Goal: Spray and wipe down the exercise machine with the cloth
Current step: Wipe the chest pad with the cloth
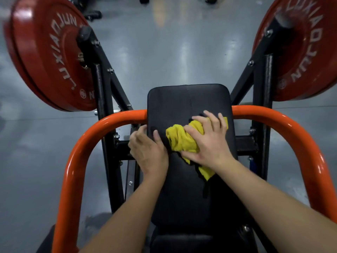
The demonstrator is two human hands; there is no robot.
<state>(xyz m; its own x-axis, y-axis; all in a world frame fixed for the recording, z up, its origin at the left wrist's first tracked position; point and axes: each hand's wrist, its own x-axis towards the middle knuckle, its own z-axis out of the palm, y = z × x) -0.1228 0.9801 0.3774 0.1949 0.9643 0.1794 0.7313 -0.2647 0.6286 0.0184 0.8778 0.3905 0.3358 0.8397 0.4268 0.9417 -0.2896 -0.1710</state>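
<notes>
The exercise machine's black back pad [187,101] fills the middle of the head view, seen from above, with the person's two bare forearms reaching in from the bottom edge. The right hand [209,141] lies on top of the yellow cloth [179,141] and presses it against the face of the pad, a little right of centre. Its fingers [207,115] are spread apart and slightly bent over the fabric, while the thumb and forefinger gather a crumpled bunch of it that bulges out to the left. A corner of the cloth hangs out below the wrist, and another shows past the fingertips. The left hand [147,148] grips the pad's left edge, just beside the cloth. Its thumb lies flat on the pad's face and its other fingers curl round the side, out of sight. An orange tubular frame [76,156] arches behind the pad and runs down both sides. Black steel uprights [102,92] rise on the left and right, each carrying red weight plates, the left weight plate [49,57] and the right weight plate [306,52], both with white lettering. Beneath it all is a glossy grey floor [164,52] with light reflections.
</notes>
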